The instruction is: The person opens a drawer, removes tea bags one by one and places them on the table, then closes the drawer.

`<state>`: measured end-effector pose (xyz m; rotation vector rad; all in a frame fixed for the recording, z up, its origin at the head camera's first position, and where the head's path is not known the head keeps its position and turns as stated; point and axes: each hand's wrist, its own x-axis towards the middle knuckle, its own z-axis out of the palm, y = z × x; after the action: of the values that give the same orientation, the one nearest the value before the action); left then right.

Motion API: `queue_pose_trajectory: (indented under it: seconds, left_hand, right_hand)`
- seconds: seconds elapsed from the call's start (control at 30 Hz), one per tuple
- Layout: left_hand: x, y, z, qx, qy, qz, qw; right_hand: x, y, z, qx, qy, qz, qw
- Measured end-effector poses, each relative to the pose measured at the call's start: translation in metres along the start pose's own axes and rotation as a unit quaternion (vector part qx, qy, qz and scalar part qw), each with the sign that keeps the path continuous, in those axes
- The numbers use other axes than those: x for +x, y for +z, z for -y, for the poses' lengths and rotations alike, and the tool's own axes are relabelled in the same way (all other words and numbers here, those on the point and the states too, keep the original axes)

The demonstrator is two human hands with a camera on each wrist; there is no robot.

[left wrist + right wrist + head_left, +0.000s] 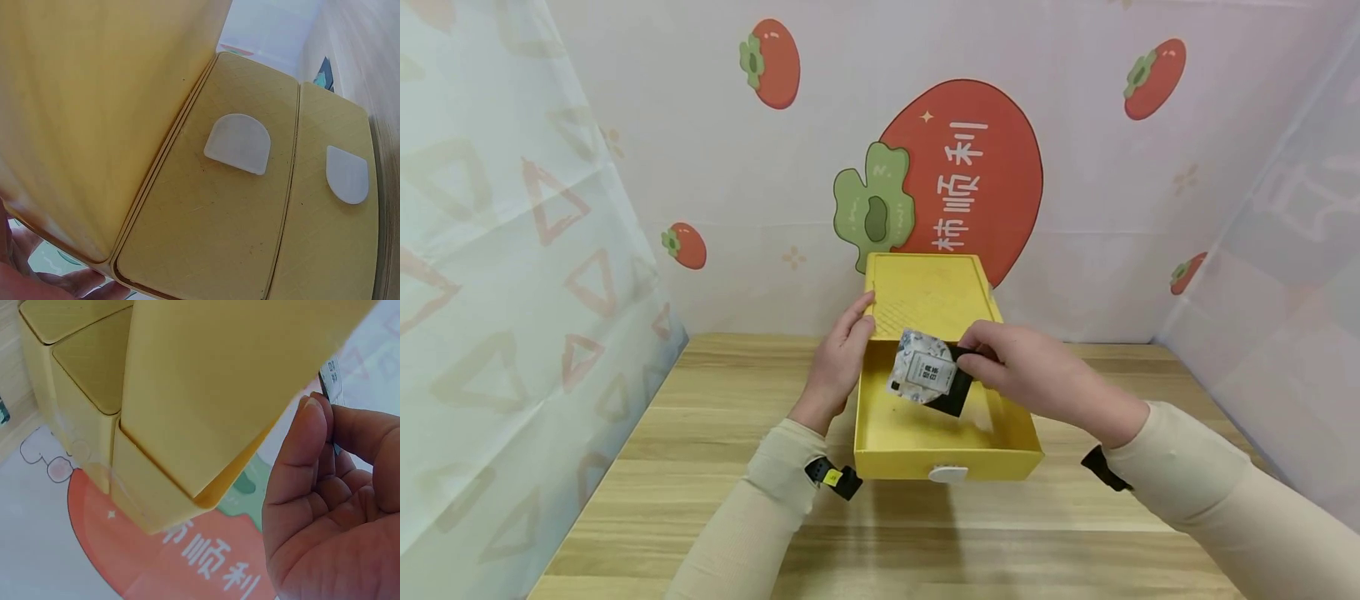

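A yellow drawer cabinet [928, 292] stands on the table with its top drawer [895, 462] pulled out toward me. My left hand [837, 362] rests along the cabinet's left side, fingers mostly straight, near the drawer opening. My right hand [1026, 371] pinches a small sachet [928, 369] between thumb and fingers, over the open drawer. The sachet has a patterned light part with a printed label and a black part. In the right wrist view the right hand [331, 506] hides most of the sachet [332, 378].
Two closed drawers below, a middle one [187, 231] and a lower one [325, 250], have white rounded handles. A small dark-and-teal item [324, 75] lies on the wooden table [715, 467] beside the cabinet. A printed cloth backdrop [775, 175] surrounds the table.
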<state>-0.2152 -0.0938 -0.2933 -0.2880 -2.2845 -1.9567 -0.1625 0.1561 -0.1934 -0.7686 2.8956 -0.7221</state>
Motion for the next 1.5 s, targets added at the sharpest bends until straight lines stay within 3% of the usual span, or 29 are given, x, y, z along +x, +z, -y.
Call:
queue_pose_trajectory:
  seconds: [0.13,0.47,0.7,1.07,1.5]
  left_hand:
    - [0.001,0.0,0.001,0.004,0.002,-0.001,1.0]
    - [0.002,0.0,0.003,0.001,0.003,0.004,1.0]
    - [0.001,-0.001,0.003,0.004,0.002,0.008,1.0]
    - [0.001,-0.001,0.003,0.004,0.003,0.008,1.0]
    - [0.001,0.0,0.002,0.001,0.001,0.005,1.0]
  right_hand:
    - [-0.002,-0.008,-0.005,0.059,0.041,0.002,0.9974]
    - [-0.003,-0.02,-0.026,0.151,0.063,-0.032,0.986]
    - [-0.003,-0.027,-0.046,0.211,0.096,-0.079,0.9695]
    - [-0.006,-0.031,-0.09,0.25,0.139,-0.167,0.9438]
    - [-0.01,-0.025,-0.145,0.294,0.213,-0.195,0.9112]
